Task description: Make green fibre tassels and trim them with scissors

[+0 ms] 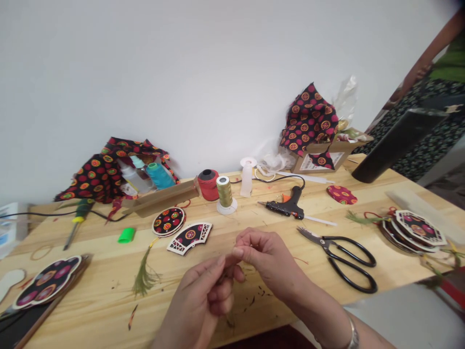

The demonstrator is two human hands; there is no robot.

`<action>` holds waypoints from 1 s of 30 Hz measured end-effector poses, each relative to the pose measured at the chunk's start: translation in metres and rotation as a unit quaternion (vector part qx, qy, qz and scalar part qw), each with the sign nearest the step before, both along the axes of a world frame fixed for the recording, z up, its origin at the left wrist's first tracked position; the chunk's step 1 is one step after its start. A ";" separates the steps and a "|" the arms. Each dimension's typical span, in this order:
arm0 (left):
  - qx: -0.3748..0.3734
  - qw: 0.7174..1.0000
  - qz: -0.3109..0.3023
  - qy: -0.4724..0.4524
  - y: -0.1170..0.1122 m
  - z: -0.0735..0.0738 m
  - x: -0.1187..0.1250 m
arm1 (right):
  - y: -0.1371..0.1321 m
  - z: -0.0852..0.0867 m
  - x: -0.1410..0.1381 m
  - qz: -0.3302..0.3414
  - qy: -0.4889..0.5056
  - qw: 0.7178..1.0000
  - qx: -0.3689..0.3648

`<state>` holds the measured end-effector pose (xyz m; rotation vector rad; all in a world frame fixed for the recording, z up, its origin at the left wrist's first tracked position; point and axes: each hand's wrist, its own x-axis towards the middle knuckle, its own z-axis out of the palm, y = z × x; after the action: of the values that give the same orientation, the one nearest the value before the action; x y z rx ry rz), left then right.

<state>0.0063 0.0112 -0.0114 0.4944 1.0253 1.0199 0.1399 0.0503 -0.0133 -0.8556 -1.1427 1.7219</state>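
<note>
My left hand point(205, 295) and my right hand point(271, 261) meet above the front of the wooden table, thumbs and fingertips pinched close together. Whatever lies between the fingers is too small or too hidden to name. A few greenish strands point(230, 320) show just below my left hand. Beyond the hands lie a fan-shaped ornament point(190, 236) with patterned cloth and a round ornament point(168, 221) with a green tassel point(145, 274). Black-handled scissors point(339, 254) rest to the right of my right hand, blades partly apart.
A black glue gun point(286, 206), a gold thread spool point(224, 191) and a red spool point(208, 184) stand farther back. Stacked ornaments point(414, 232) and a black cylinder point(395, 145) are on the right. At left lie a screwdriver point(76, 225) and cloth point(94, 174). Another person's arm point(428, 60) shows.
</note>
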 end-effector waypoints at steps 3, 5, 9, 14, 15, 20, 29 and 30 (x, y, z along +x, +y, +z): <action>-0.004 1.000 0.001 0.005 0.000 0.000 0.001 | 0.000 -0.001 0.000 0.001 0.009 1.000 -0.006; 0.000 1.000 -0.006 0.015 0.000 0.000 0.002 | 0.000 -0.001 0.000 0.003 0.016 1.000 -0.015; 0.009 0.999 -0.017 0.029 0.000 -0.001 0.002 | 0.001 0.000 0.000 -0.003 -0.002 1.000 -0.013; 0.011 0.999 -0.021 0.039 -0.002 -0.001 0.001 | 0.001 0.002 0.000 0.000 -0.028 1.000 -0.009; 0.011 0.999 -0.022 0.041 -0.002 -0.001 0.001 | 0.001 0.003 0.000 0.002 -0.031 0.999 -0.009; 0.014 0.998 -0.016 0.052 -0.002 -0.002 0.001 | 0.001 0.004 0.000 -0.011 -0.047 0.999 -0.004; 0.011 0.999 0.007 0.047 -0.001 -0.001 0.001 | 0.001 -0.015 0.010 -0.081 -0.127 0.989 -0.008; 0.010 0.999 0.009 0.045 -0.001 -0.001 0.001 | 0.000 -0.017 0.011 -0.073 -0.121 0.990 -0.015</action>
<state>0.0074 0.0101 -0.0125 0.5524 1.1025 1.0311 0.1507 0.0502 -0.0298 -1.1640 -1.1815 1.5486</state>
